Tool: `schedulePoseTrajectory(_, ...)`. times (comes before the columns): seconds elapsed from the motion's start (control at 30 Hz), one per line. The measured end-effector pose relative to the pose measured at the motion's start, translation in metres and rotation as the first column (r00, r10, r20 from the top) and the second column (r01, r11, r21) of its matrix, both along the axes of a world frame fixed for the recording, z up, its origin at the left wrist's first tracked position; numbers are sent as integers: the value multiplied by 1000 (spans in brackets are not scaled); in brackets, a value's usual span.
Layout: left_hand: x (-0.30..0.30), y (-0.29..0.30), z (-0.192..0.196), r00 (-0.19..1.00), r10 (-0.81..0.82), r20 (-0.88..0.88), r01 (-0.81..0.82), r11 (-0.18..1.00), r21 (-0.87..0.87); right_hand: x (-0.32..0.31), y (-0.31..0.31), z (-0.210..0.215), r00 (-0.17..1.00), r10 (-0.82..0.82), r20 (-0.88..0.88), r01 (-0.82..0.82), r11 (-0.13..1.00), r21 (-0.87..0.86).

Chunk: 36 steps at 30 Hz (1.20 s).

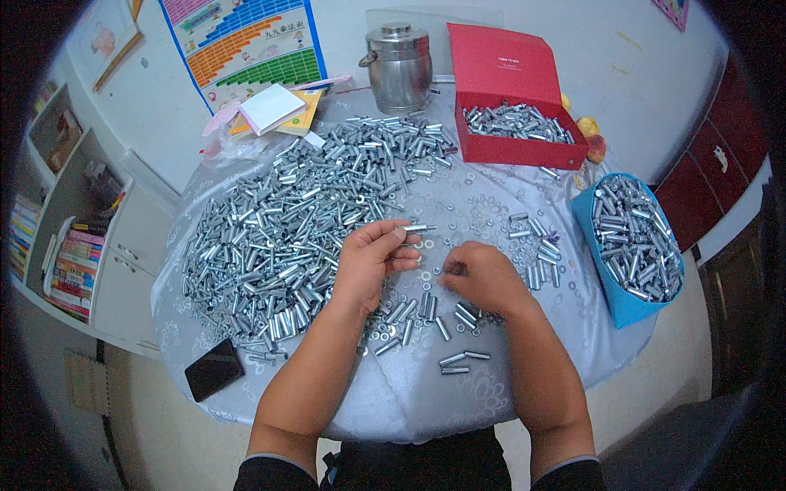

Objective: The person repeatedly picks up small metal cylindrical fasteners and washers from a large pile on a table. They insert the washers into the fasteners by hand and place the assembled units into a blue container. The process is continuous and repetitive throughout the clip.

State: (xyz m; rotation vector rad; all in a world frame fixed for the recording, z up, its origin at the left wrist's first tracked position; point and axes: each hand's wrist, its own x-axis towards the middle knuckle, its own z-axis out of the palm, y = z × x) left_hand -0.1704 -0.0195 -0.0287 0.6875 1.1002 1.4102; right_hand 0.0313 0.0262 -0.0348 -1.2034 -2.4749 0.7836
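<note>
Between the thumb and forefinger of my left hand (372, 255) is a metal sleeve bolt (419, 227), lying sideways with its thinner end pointing right. The other fingers of that hand are curled below it. My right hand (485, 277) is closed a little to the right, its fingertips pinched together; whatever they hold is hidden. Small washers (426, 277) lie scattered on the cloth between and beyond both hands. Loose metal sleeves (427, 307) rest just in front of my wrists. A large heap of bolts and sleeves (270, 237) spreads left of my left hand.
A blue bin (610, 274) full of metal sleeves stands at the right. At the back are an open red box (524, 152) of metal parts and a steel pot (399, 69). A black phone (214, 370) lies near the left edge of the cloth-covered table (385, 401).
</note>
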Motion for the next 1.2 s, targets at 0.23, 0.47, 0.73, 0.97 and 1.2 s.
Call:
schedulePoseTrajectory(0.23,4,1,-1,999,-49,18,50,998,-43,2,-1,-3,999,31,-21,-31,999,11)
schedulePoseTrajectory(0.47,3,-1,-5,954,-185,236,194,981,-15,1,10,-1,605,-333,-724,-64,885,-461)
schedulePoseTrajectory(0.73,4,-2,-9,921,-186,343,206,978,-23,-6,5,2,514,-387,-765,-97,860,-500)
schedulePoseTrajectory(0.97,2,0,-16,868,-206,451,230,973,0,-10,0,2,510,-356,-783,-68,891,-449)
schedulePoseTrajectory(1.2,6,-4,-8,879,-222,421,245,969,-1,-13,-7,9,593,-316,-741,102,942,-321)
